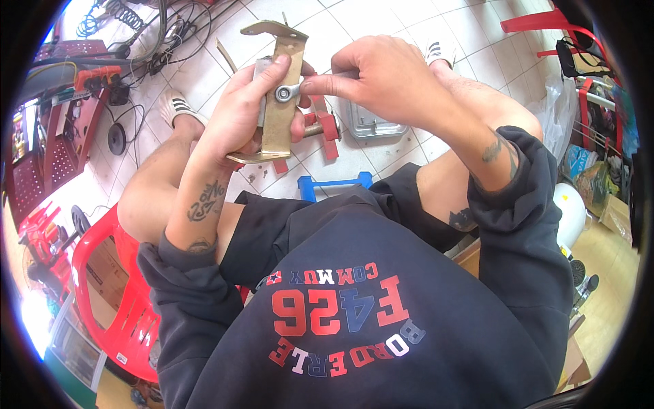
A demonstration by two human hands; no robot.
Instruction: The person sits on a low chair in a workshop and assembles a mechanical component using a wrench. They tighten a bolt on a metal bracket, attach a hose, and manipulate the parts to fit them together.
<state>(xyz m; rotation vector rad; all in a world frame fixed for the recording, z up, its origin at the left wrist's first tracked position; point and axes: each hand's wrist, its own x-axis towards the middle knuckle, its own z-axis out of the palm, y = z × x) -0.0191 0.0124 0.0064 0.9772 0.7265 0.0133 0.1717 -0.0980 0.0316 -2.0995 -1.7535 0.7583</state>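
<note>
My left hand (231,116) is wrapped round a brass-coloured metal bracket (277,129) with bent ends, held upright above the floor. The thumb presses on its face, beside a grey metal piece (262,68) at its left edge. A silver wing nut (283,94) sits on a bolt at the bracket's middle. Coming in from the right, my right hand (385,75) is closed, with its thumb tip at the wing nut's right wing. Its other fingers curl behind the thumb and are partly hidden.
Below the bracket stands a red metal frame with a bar (327,129). A metal tray (375,123) lies on the tiles, near a blue stool (334,183). A red chair (112,293) is at left, cables (180,37) far left, a plastic bag (555,112) right.
</note>
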